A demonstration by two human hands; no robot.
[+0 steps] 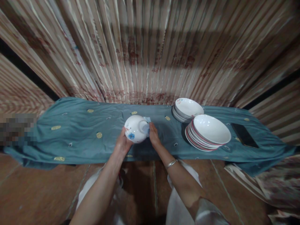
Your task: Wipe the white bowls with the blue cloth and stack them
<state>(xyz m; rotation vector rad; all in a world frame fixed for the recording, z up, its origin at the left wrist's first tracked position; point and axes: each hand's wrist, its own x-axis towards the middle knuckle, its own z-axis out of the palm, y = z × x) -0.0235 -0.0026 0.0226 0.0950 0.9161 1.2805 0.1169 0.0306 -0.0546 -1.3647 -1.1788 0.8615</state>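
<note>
A white bowl (136,129) with a blue flower print is held up over the table, tipped on its side so its outside and foot ring show. My left hand (123,142) grips the bowl by its rim on the left. On the right, my right hand (153,134) is closed on a pale blue cloth (147,123), which it presses against the bowl's foot. Most of the cloth is hidden by the fingers and the bowl.
A stack of bowls (211,129) with reddish rims stands at the right, with a stack of white plates (187,107) behind it. A black phone (245,135) lies farther right. A green patterned cloth (82,140) covers the long table, and a striped curtain (145,56) hangs behind.
</note>
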